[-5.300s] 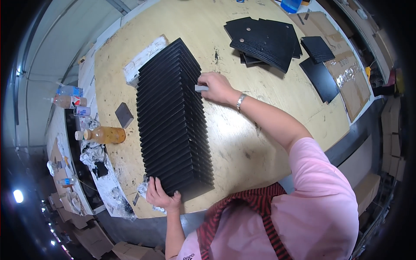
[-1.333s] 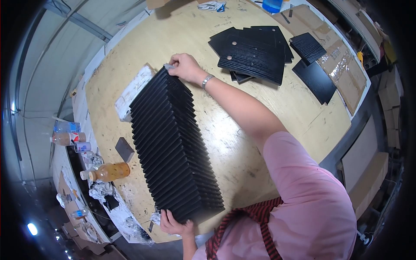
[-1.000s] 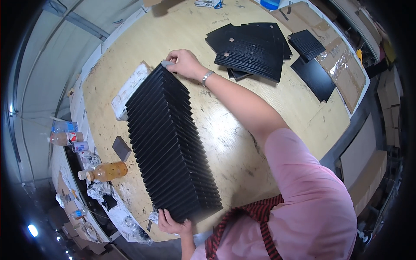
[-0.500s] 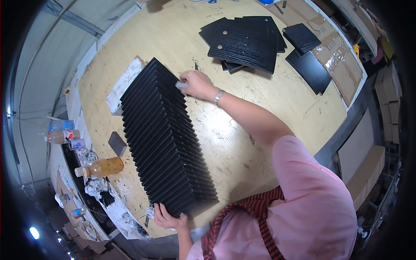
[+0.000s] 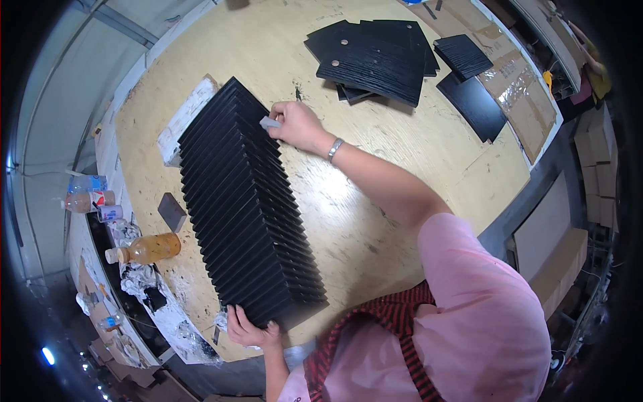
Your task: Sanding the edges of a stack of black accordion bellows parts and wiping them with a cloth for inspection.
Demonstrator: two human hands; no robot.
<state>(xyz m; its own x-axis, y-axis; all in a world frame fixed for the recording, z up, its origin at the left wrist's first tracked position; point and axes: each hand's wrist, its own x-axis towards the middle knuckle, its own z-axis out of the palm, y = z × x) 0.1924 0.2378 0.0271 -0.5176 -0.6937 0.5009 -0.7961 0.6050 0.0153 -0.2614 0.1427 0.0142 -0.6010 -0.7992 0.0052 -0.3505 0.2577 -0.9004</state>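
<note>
A long row of black boards point(image 5: 234, 208), packed face to face with stepped edges, runs slantwise across the table. At its near end my left hand point(image 5: 251, 328) grips the last boards, fingers on the left corner and thumb on the nearest face. By the far right side of the row, my right hand point(image 5: 298, 126) is closed in a pinch on a small light-grey block point(image 5: 269, 123). The block is at the boards' edges; whether it touches them is hard to tell. A white, paint-smeared block point(image 5: 187, 120) lies against the row's far left side.
Loose black boards point(image 5: 382, 63) lie piled at the far right, with two smaller ones point(image 5: 472, 110) beside them. Flattened cardboard point(image 5: 519, 87) covers the right edge. To the left are a small dark block point(image 5: 172, 212), an amber bottle point(image 5: 154, 248) and another bottle point(image 5: 87, 201).
The whole view has shifted a little, so the table's things appear slightly further left and up. My right hand stays by the row's far end with the grey block; my left keeps its grip.
</note>
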